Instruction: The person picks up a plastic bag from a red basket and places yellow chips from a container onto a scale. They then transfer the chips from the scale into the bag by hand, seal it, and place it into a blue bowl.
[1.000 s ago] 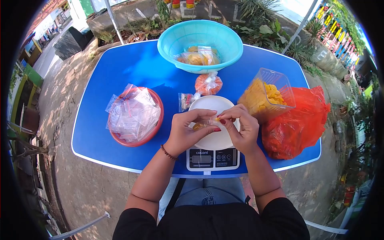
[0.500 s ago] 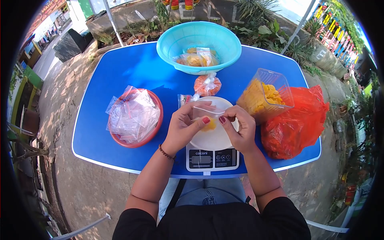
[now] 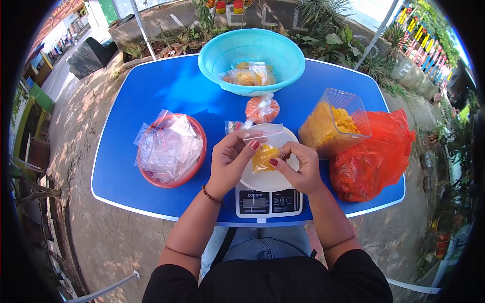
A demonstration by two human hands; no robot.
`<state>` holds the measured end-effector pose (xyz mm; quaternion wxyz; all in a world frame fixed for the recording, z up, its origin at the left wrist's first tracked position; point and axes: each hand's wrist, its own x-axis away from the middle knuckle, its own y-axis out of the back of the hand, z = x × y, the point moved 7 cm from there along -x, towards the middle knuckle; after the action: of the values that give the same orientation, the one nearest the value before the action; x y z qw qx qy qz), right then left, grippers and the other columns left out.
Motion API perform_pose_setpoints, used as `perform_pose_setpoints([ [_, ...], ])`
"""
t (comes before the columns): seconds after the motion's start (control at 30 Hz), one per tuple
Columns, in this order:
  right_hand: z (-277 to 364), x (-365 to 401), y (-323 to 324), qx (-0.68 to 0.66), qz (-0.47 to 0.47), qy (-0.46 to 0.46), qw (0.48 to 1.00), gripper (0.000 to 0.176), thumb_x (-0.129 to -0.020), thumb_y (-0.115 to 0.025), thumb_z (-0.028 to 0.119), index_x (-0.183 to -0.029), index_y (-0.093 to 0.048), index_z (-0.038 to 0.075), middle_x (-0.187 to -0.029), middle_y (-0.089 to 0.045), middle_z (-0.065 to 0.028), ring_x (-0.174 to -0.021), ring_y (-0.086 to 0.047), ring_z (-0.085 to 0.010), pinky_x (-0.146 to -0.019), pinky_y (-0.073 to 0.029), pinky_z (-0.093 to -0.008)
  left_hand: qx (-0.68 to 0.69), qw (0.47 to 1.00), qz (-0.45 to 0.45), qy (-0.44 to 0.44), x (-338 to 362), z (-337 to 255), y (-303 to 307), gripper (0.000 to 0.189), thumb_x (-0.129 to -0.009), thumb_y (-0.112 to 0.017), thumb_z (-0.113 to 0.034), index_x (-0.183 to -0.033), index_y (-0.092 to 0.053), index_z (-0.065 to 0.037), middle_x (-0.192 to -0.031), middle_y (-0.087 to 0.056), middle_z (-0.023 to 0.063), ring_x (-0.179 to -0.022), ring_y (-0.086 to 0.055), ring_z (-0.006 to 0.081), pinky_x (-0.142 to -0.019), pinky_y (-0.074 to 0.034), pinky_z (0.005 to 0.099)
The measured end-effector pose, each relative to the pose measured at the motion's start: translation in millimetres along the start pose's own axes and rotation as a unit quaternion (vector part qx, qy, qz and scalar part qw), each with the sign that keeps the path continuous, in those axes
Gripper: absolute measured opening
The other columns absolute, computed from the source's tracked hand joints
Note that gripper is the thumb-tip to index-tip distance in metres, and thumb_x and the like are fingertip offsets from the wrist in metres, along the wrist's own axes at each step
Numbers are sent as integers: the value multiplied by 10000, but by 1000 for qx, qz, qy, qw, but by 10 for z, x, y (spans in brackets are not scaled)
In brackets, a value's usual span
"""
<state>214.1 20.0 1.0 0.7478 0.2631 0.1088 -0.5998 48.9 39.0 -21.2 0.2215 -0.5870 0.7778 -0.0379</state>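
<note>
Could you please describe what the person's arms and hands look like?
Short black sleeves cover the upper arms. The left hand and right hand have red-painted nails on the fingers. A dark beaded bracelet circles the left wrist.

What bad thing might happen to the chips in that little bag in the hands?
1. The small clear zip bag of yellow chips is pinched between the left hand and right hand. Whether its top is sealed is unclear; if not, chips might spill around the white round plate.
2. Hard squeezing could crush the chips.
3. The clear plastic tub of yellow chips sits tilted beside the red plastic bag; a bump might tip it.
</note>
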Motion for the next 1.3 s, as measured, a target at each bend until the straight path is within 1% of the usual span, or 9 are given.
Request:
perform_pose_setpoints([
  [0.17,-33,15,97,-43,-100,14,994,61,-874,-670,24,-905,-648,-24,-818,-634,-70,-709,-549,-108,-669,-443,-249,-98,994,43,16,58,-2,0,191,-968,-641,-114,-1106,-645,18,-984,-730,98,-867,-679,107,-785,-538,250],
  [0.27,18,43,122,-18,-66,51,996,57,-923,-611,-11,-962,-597,-50,-900,-608,-93,-837,-556,-119,-758,-438,-241,-87,996,24,-17,44,-20,-33,161,-972,-637,-112,-1074,-653,11,-969,-733,98,-856,-681,108,-782,-539,254],
  [0.37,136,34,145,40,-126,121,984,47,-858,-662,-22,-899,-639,-24,-808,-639,-78,-687,-558,-138,-636,-452,-255,-87,996,11,0,53,19,-12,143,-967,-643,-109,-1041,-657,12,-977,-729,111,-886,-683,122,-800,-539,268],
  [0.57,171,59,208,45,-163,128,977,42,-846,-635,-48,-875,-620,-21,-794,-644,-93,-677,-574,-155,-622,-461,-258,-167,982,15,-84,16,-122,-64,122,-947,-660,-79,-1009,-679,24,-987,-722,111,-927,-672,143,-821,-527,283],
  [0.77,247,4,127,79,-87,154,981,41,-798,-652,-34,-822,-620,-23,-776,-632,-108,-666,-578,-190,-613,-467,-273,-243,961,26,-128,35,-173,-68,83,-930,-666,-58,-948,-706,12,-947,-726,100,-863,-669,149,-776,-510,267],
  [0.97,275,34,132,94,-119,143,978,28,-768,-641,-24,-784,-620,-15,-757,-629,-114,-668,-589,-219,-615,-473,-306,-272,953,19,-131,59,-222,-128,61,-908,-680,-48,-920,-699,8,-908,-722,103,-829,-666,161,-759,-505,273],
  [1.07,299,18,125,98,-102,160,977,54,-734,-653,-14,-776,-618,-10,-746,-623,-114,-665,-592,-239,-613,-473,-320,-290,944,11,-159,77,-272,-204,24,-874,-687,-26,-892,-688,-10,-892,-719,104,-809,-666,178,-747,-503,279],
  [1.17,259,33,54,103,-62,168,978,70,-773,-646,16,-803,-596,-23,-758,-608,-124,-664,-567,-202,-622,-448,-283,-329,923,51,-195,108,-304,-322,47,-834,-699,-17,-873,-679,-33,-901,-716,102,-809,-669,197,-743,-504,288],
  [1.3,299,54,53,113,-96,177,973,66,-757,-650,25,-796,-603,-1,-747,-613,-110,-659,-572,-215,-617,-450,-300,-347,907,50,-233,117,-328,-344,85,-825,-682,-6,-900,-662,-41,-927,-710,104,-825,-670,221,-753,-505,298],
])
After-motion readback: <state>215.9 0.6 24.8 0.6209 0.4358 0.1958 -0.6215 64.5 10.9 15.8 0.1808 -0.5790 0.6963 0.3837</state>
